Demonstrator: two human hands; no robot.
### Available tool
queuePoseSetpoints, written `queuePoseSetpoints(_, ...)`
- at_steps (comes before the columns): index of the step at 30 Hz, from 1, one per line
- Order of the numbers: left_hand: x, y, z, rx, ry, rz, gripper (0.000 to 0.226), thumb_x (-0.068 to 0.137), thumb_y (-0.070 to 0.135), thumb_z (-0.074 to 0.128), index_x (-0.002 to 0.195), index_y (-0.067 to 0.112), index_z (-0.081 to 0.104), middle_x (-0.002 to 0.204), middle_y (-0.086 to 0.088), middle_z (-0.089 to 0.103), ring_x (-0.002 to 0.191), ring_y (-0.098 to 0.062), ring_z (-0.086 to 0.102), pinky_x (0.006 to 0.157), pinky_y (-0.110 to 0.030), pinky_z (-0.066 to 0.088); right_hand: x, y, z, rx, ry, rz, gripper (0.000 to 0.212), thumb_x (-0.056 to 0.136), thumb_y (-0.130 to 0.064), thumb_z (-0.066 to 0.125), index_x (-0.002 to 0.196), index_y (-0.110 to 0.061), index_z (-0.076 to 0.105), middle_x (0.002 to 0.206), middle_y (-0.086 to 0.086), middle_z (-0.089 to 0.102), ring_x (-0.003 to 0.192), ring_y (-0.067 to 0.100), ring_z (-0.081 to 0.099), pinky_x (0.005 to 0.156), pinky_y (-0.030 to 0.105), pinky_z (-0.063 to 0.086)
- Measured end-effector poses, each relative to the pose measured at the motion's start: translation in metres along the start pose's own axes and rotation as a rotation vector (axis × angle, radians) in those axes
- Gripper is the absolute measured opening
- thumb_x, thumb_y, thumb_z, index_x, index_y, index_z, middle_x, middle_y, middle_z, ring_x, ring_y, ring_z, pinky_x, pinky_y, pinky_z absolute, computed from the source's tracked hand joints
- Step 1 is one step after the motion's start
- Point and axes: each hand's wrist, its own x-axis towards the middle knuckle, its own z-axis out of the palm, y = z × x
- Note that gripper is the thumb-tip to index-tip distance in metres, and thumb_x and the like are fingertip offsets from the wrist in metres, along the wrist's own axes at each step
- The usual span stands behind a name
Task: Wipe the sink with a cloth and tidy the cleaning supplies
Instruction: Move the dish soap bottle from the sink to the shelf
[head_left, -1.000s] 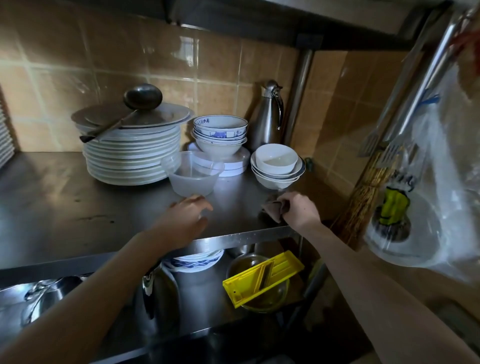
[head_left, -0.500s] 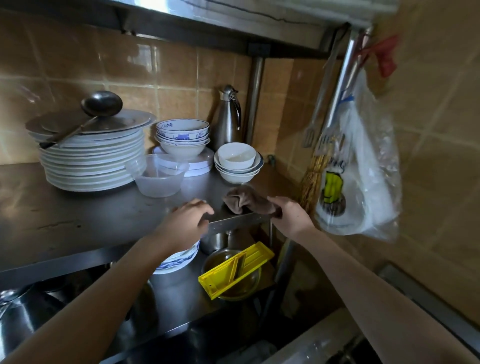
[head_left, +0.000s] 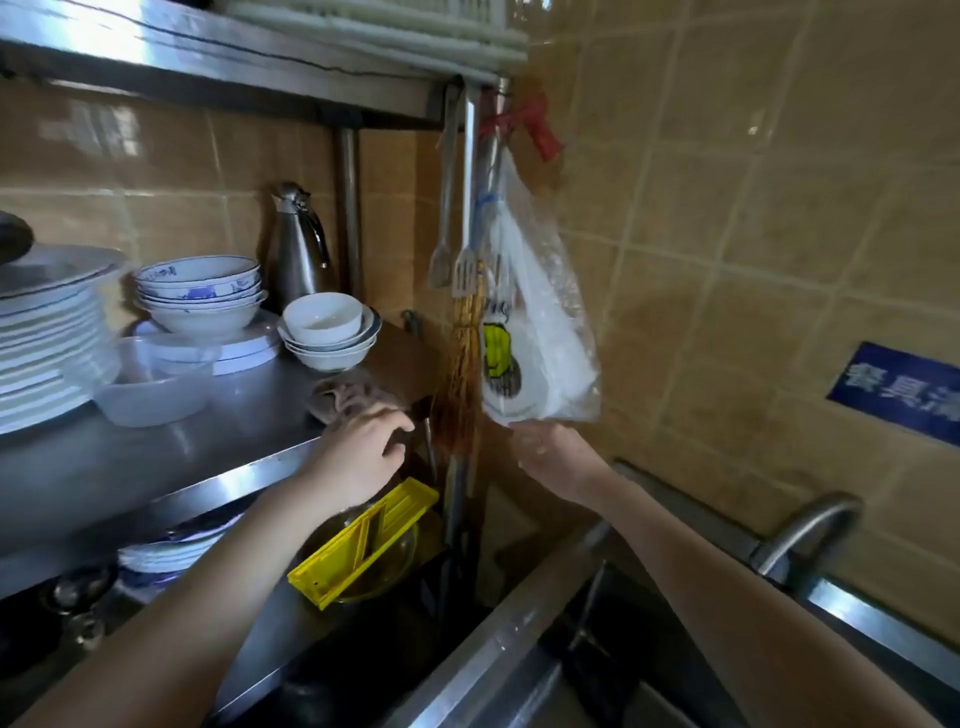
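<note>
**Cloth on the steel shelf, both hands up by the rack**

The glazed tan tiled wall (head_left: 727, 208) fills the right half of the view. Against it stands a brushed stainless-steel shelf rack (head_left: 156, 467), and below it, at the lower right, is the rim of a stainless-steel sink (head_left: 509, 639) with a curved metal tap (head_left: 800, 530) behind it.

On the middle shelf, a tall stack of smooth white plates (head_left: 47, 353) sits at the left. Just beside it is a clear, soft-cornered plastic tub (head_left: 156, 384). Behind the tub are nested blue-patterned bowls (head_left: 200, 296), plain white bowls (head_left: 324, 332) and a slim steel jug (head_left: 298, 249).

A crinkled transparent plastic bag (head_left: 540, 332) hangs from the rack post, next to slotted metal spatulas (head_left: 464, 270). A ribbed yellow plastic slicer (head_left: 363, 540) lies tilted on the lower shelf.

The crumpled brownish cloth (head_left: 345, 397) lies at the shelf's front right corner. The left hand (head_left: 363, 457) rests loosely bent fingertips on the cloth's near edge, with the thumb apart below the shelf lip and clasping nothing. The right hand (head_left: 550, 457) is blurred at the bag's bottom edge, so its grip cannot be made out.
</note>
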Motion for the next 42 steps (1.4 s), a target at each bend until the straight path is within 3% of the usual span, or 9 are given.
queuePoseSetpoints(3, 0.008, 0.021, 0.011, -0.053, -0.011, 0.06, 0.027, 0.091, 0.02, 0.053, 0.117, 0.02, 0.059, 0.135, 0.002, 0.048, 0.124, -0.017, 0.046, 0.098, -0.029, 0.036, -0.025, 0.024, -0.013, -0.003, 0.017, 0.059, 0.045, 0.089, -0.018, 0.055, 0.132, -0.03, 0.05, 0.128, -0.005, 0.059, 0.114, 0.015, 0.057, 0.095, 0.033, 0.049)
queuePoseSetpoints(8, 0.016, 0.05, 0.033, -0.077, -0.086, 0.129, 0.026, 0.091, 0.023, 0.053, 0.117, 0.023, 0.058, 0.137, 0.004, 0.047, 0.124, -0.018, 0.046, 0.1, -0.036, 0.039, -0.068, 0.054, -0.029, -0.054, 0.042, 0.145, 0.041, 0.09, -0.018, 0.051, 0.128, -0.034, 0.052, 0.111, -0.005, 0.064, 0.09, 0.014, 0.064, 0.077, 0.034, 0.056)
queuePoseSetpoints(14, 0.023, 0.089, 0.059, -0.084, -0.198, 0.228, 0.026, 0.093, 0.026, 0.049, 0.119, 0.026, 0.054, 0.137, 0.007, 0.044, 0.121, -0.016, 0.048, 0.094, -0.032, 0.041, -0.12, 0.08, -0.041, -0.145, 0.178, 0.201, 0.045, 0.089, -0.019, 0.054, 0.13, -0.036, 0.051, 0.131, -0.008, 0.058, 0.119, 0.016, 0.054, 0.097, 0.033, 0.045)
queuePoseSetpoints(19, 0.03, 0.13, 0.085, -0.121, -0.255, 0.328, 0.027, 0.094, 0.026, 0.048, 0.121, 0.025, 0.053, 0.136, 0.008, 0.044, 0.117, -0.014, 0.05, 0.093, -0.03, 0.044, -0.17, 0.108, -0.055, -0.194, 0.244, 0.338, 0.043, 0.088, -0.023, 0.055, 0.128, -0.036, 0.052, 0.113, 0.0, 0.067, 0.105, 0.023, 0.062, 0.086, 0.033, 0.051)
queuePoseSetpoints(25, 0.034, 0.178, 0.118, -0.162, -0.294, 0.423, 0.027, 0.095, 0.025, 0.048, 0.122, 0.026, 0.053, 0.139, 0.008, 0.042, 0.123, -0.013, 0.046, 0.093, -0.026, 0.04, -0.231, 0.141, -0.069, -0.192, 0.322, 0.543, 0.044, 0.085, -0.025, 0.056, 0.125, -0.043, 0.051, 0.104, -0.003, 0.068, 0.094, 0.021, 0.065, 0.071, 0.027, 0.044)
queuePoseSetpoints(30, 0.032, 0.222, 0.142, -0.184, -0.341, 0.531, 0.028, 0.095, 0.024, 0.047, 0.123, 0.024, 0.052, 0.135, 0.007, 0.045, 0.119, -0.014, 0.048, 0.093, -0.028, 0.042, -0.282, 0.168, -0.074, -0.163, 0.438, 0.642, 0.04, 0.084, -0.026, 0.062, 0.123, -0.031, 0.058, 0.124, -0.001, 0.063, 0.113, 0.022, 0.057, 0.085, 0.031, 0.043)
queuePoseSetpoints(35, 0.027, 0.271, 0.163, -0.195, -0.372, 0.595, 0.028, 0.094, 0.024, 0.048, 0.122, 0.024, 0.053, 0.129, 0.007, 0.048, 0.109, -0.013, 0.053, 0.085, -0.025, 0.044, -0.328, 0.205, -0.083, -0.213, 0.384, 0.755, 0.047, 0.087, -0.027, 0.057, 0.133, -0.031, 0.05, 0.133, -0.001, 0.057, 0.124, 0.023, 0.049, 0.102, 0.038, 0.036)
queuePoseSetpoints(39, 0.021, 0.312, 0.175, -0.212, -0.402, 0.635, 0.026, 0.094, 0.025, 0.049, 0.12, 0.027, 0.053, 0.129, 0.01, 0.046, 0.092, -0.008, 0.055, 0.073, -0.022, 0.045, -0.359, 0.233, -0.086, -0.221, 0.381, 0.828, 0.048, 0.088, -0.025, 0.055, 0.134, -0.033, 0.047, 0.136, 0.0, 0.053, 0.125, 0.027, 0.046, 0.1, 0.039, 0.036)
queuePoseSetpoints(42, 0.017, 0.346, 0.183, -0.254, -0.397, 0.701, 0.028, 0.094, 0.025, 0.049, 0.121, 0.027, 0.053, 0.131, 0.013, 0.044, 0.105, -0.007, 0.053, 0.082, -0.021, 0.044, -0.378, 0.253, -0.087, -0.204, 0.356, 0.87, 0.049, 0.087, -0.024, 0.056, 0.134, -0.035, 0.046, 0.135, 0.003, 0.052, 0.121, 0.03, 0.049, 0.096, 0.041, 0.044)
